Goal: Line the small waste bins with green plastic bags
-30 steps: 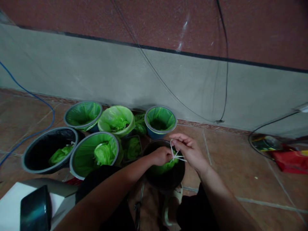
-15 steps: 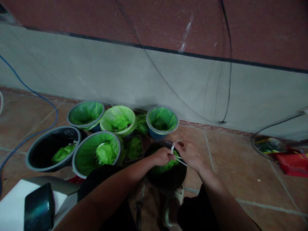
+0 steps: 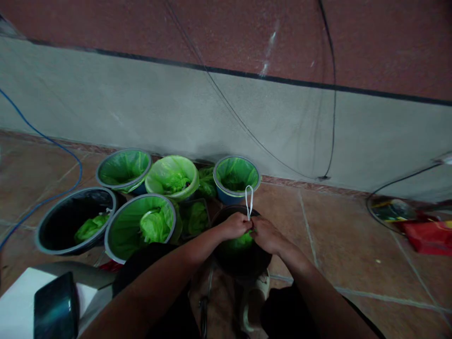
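Note:
Over a dark bin (image 3: 243, 268) between my legs, my left hand (image 3: 236, 226) and my right hand (image 3: 267, 234) meet with their fingers closed. A white cord (image 3: 249, 200) rises from between them in an upright loop. Both hands pinch this cord; its lower part is hidden by the fingers. Below them, inside the bin, lies a crumpled green plastic bag (image 3: 240, 242). Whether the cord is fixed to that bag cannot be made out.
Several bins stand to the left, including a black one (image 3: 40, 235) and a light green one (image 3: 194, 186). A blue bin (image 3: 229, 197) is near the wall. A phone (image 3: 56, 306) rests on a white box (image 3: 17, 294). A blue cable (image 3: 45, 136) crosses the floor. A red bag (image 3: 427, 238) lies right.
The hands have come closer together. The cord's ends, which stretched to the right across my right hand, no longer show there, and a loop now stands up above the fingers.

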